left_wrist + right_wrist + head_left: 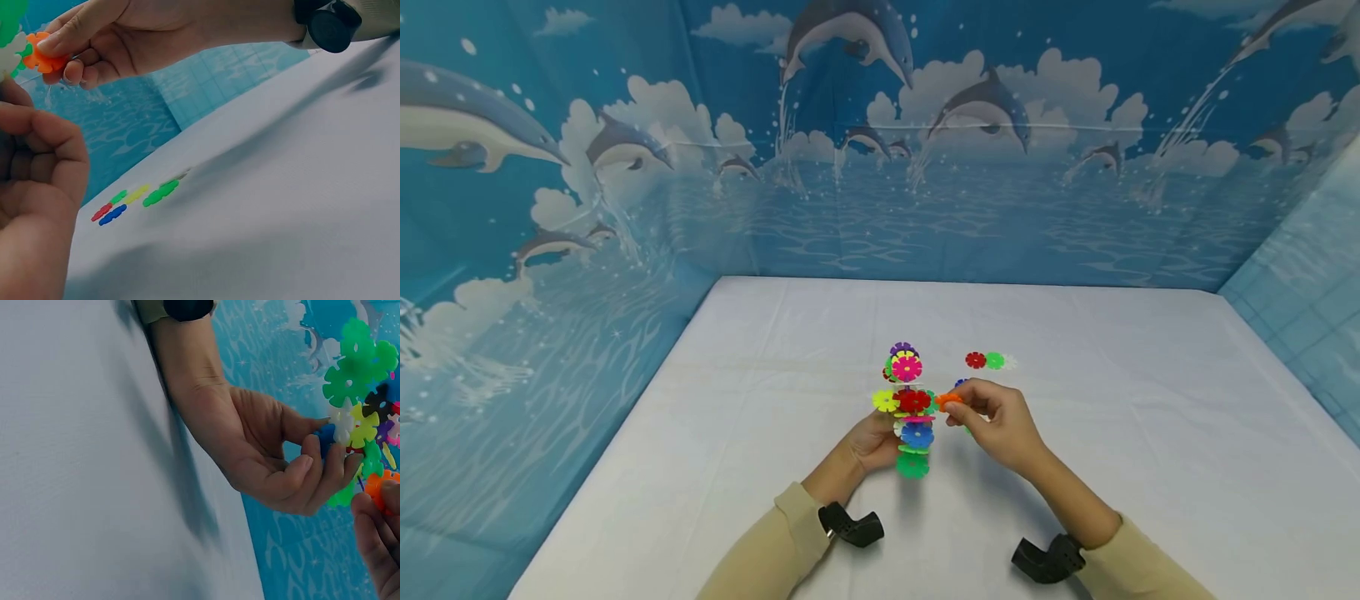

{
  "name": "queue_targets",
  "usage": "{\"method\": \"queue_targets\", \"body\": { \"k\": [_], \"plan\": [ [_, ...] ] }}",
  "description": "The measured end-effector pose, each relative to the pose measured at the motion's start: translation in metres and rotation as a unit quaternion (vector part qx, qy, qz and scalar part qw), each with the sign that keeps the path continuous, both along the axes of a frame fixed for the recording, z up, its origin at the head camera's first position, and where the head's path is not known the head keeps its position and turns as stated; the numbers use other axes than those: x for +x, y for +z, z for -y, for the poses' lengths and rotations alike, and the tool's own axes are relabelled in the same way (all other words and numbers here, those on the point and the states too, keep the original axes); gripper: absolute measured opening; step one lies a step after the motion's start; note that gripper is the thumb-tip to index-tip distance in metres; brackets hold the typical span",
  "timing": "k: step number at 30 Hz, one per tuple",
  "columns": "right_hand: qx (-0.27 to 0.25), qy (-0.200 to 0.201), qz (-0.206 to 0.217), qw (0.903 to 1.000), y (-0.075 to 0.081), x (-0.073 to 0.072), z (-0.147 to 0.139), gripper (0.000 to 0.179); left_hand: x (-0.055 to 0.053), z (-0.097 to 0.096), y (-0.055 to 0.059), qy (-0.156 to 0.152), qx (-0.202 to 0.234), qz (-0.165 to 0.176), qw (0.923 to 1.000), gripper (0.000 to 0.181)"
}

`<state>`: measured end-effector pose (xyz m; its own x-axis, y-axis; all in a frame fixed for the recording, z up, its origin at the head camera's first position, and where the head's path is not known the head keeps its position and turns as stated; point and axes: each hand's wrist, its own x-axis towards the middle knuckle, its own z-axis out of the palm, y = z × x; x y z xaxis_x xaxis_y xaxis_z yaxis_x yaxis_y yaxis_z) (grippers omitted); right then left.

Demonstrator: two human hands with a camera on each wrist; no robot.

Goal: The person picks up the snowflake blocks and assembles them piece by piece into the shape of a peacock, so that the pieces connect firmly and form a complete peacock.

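Disc cluster (913, 402) sits in left hand (871, 443), right hand (1002, 423) pinching orange flower (44, 60).

To the right of the right hand (1003, 421), the white tabletop (1150, 400) gives free passage; likewise to the left of the left hand (874, 443). Directly between the hands, passage is obstructed by the flower-disc stack (914, 402) in the left and the orange disc (949, 401) pinched in the right. Beyond the right hand, loose discs (995, 360) form a low obstacle. Nearside of both hands, a lane runs between the sleeves (767, 550), narrowed by black wrist devices (1051, 560).
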<state>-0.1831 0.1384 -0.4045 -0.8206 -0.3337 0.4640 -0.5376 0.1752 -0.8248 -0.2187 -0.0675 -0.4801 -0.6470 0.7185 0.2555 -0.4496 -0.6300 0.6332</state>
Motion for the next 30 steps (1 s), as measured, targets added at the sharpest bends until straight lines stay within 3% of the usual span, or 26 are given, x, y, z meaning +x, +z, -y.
{"method": "queue_targets", "body": {
  "k": [5,11,15,22,26,30],
  "plan": [
    [-0.005,-0.002,-0.008,1.0,-0.004,0.0,0.001,0.005,0.003,-0.002,0.002,0.022,-0.023,0.004,0.9995,0.022],
    [0.01,-0.007,0.0,0.9999,-0.004,-0.002,-0.002,0.006,0.004,-0.004,0.006,0.025,-0.03,0.005,0.9992,0.026],
    [0.016,-0.01,0.021,0.9996,-0.005,-0.006,-0.006,0.002,0.003,-0.006,0.006,0.028,-0.027,-0.001,0.9992,0.03],
    [0.033,0.0,0.076,0.9966,-0.006,-0.02,-0.024,0.022,0.002,-0.007,0.004,0.057,-0.03,-0.008,0.9979,0.044],
    [0.054,-0.058,0.081,0.9935,-0.01,-0.032,-0.042,0.025,0.001,-0.008,0.005,0.075,-0.023,0.0,0.9969,0.048],
    [0.095,-0.12,0.113,0.9817,-0.014,-0.041,-0.058,0.031,0.001,-0.008,0.007,0.11,-0.025,0.02,0.9934,0.044]
  ]
}}
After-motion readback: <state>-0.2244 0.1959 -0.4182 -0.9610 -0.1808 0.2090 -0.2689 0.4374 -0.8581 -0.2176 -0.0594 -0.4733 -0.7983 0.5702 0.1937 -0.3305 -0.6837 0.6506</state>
